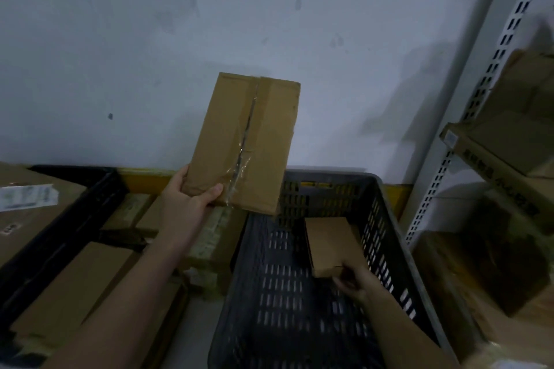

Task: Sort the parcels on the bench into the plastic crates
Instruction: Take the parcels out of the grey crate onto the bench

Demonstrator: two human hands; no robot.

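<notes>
Left hand [192,195] grips raised parcel [244,141] — right hand [355,280] pinches crated box [328,244].

Dim, cool light, brightest on the pale wall [269,9]. A soft shadow falls on it right of the raised cardboard parcel [245,141]. The shelving [494,75] at the right edge bows and blurs; the lower corners are dark and smeared.
</notes>
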